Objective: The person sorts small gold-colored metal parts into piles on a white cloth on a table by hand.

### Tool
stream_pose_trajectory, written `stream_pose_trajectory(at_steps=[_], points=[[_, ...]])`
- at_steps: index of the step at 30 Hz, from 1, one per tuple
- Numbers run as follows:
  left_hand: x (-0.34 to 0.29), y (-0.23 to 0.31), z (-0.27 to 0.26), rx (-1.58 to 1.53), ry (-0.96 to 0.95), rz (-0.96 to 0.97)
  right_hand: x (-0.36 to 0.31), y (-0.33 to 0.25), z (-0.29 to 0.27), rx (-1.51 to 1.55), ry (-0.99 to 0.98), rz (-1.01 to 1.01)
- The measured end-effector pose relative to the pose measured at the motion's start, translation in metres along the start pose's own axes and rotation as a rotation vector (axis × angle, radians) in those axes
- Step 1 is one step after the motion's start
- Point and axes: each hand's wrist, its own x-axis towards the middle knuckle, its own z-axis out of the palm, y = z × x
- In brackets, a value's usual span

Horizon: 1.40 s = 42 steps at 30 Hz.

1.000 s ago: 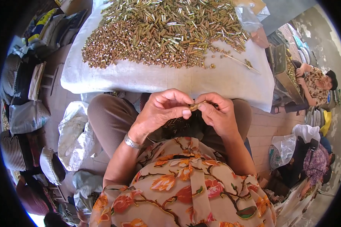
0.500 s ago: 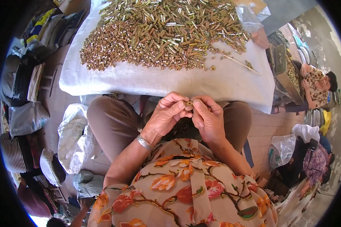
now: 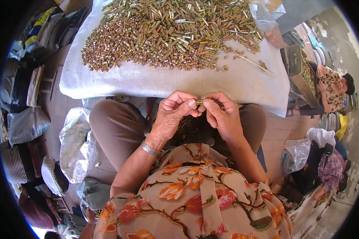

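Metal piece (image 3: 199, 102), small and brass-coloured, sat between the fingertips of both hands, just in front of the near edge of the bench (image 3: 147, 83) and above the person's lap (image 3: 185, 131). The left hand (image 3: 170, 115) kept its grip pinched nearly together, thumb against bent index finger, on the piece's left end. The right hand (image 3: 225, 116) met it from the other side, thumb and index finger likewise drawn in on the piece; whether its curled fingers had hold of anything more could not be told. A silver-coloured bracelet (image 3: 149, 148) circled the left wrist.

Over the white-covered bench spread a heap of metal parts (image 3: 171, 36), short ones massed at left, longer rods behind and to the right. A thin pale stick (image 3: 253, 63) lay by the heap's right side. To the right, well apart, a co-worker (image 3: 331, 85) in a dark cap sat beside a box (image 3: 294, 65) of metal parts.
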Motion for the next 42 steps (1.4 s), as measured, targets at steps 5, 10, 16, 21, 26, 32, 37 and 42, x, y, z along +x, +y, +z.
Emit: stream_pose_trajectory(at_steps=[5, 10, 16, 21, 26, 32, 37, 42], points=[[-0.002, 0.001, 0.012, -0.054, 0.030, -0.064, -0.005, 0.002, 0.006, -0.131, 0.079, -0.118], [-0.004, 0.000, 0.020, -0.177, 0.058, -0.049, -0.007, 0.008, 0.020, -0.049, 0.203, -0.222], [0.000, 0.000, 0.004, -0.284, -0.113, -0.135, -0.007, -0.003, 0.015, 0.041, 0.108, -0.064], [-0.002, -0.003, 0.001, -0.430, -0.159, -0.207, -0.007, -0.003, 0.014, 0.040, 0.047, -0.047], [-0.002, -0.007, -0.002, -0.414, -0.123, -0.187, -0.005, -0.005, 0.018, -0.029, 0.082, -0.027], [-0.002, -0.006, 0.000, -0.391, -0.080, -0.141, -0.003, -0.005, 0.026, 0.058, 0.087, 0.005], [0.000, -0.013, 0.000, -0.472, -0.056, -0.065, -0.003, 0.005, 0.035, 0.101, 0.197, -0.049], [0.000, -0.011, 0.002, -0.482, 0.001, -0.090, 0.000, 0.001, 0.039, 0.132, 0.169, -0.006]])
